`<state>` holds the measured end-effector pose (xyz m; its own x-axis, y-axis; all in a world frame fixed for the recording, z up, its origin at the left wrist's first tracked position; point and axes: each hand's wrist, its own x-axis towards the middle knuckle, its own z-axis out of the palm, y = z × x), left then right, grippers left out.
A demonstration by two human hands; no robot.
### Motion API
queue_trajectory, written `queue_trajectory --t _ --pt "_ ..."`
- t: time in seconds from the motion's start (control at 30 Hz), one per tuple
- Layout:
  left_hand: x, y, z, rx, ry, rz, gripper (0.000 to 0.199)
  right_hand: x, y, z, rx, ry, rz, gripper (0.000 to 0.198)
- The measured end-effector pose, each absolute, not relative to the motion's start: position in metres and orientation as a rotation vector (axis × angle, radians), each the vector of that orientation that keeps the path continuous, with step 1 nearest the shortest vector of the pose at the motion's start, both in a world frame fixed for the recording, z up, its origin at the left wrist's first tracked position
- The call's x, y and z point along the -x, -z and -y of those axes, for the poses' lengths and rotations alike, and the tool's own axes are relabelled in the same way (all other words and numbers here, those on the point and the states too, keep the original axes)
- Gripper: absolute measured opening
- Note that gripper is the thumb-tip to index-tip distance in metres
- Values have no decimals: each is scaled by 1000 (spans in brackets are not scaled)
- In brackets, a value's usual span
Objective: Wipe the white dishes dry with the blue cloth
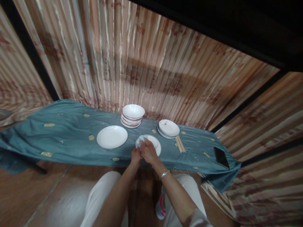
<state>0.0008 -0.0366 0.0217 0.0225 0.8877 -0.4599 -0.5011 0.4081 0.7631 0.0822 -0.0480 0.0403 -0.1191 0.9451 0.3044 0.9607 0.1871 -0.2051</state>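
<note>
Both my hands are together over a white plate near the front edge of the table. A crumpled pale blue-white cloth is bunched up at the plate's left side. My right hand, with a silver bangle on its wrist, is closed on the cloth and reaches over the plate. Close against it, my left hand has its fingers curled at the cloth's lower left. Its fingertips are partly hidden, but it seems to grip the cloth too. The hands cover the plate's left and front parts.
A large white oval plate lies to the left. Behind stand a stack of white bowls and a stack of plates. Wooden chopsticks and a black phone lie right on the green tablecloth. Dark posts frame the table.
</note>
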Motion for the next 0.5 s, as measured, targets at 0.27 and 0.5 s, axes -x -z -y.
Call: queue_trajectory --t 0.27,0.5 --pt "-3 -24 37 -410 -1148 -1053 16 -94 -48 21 1826 107 2142 36" --pt "-2 -30 38 -347 -1132 -1047 15 -113 -47 5 1942 94 2096 35"
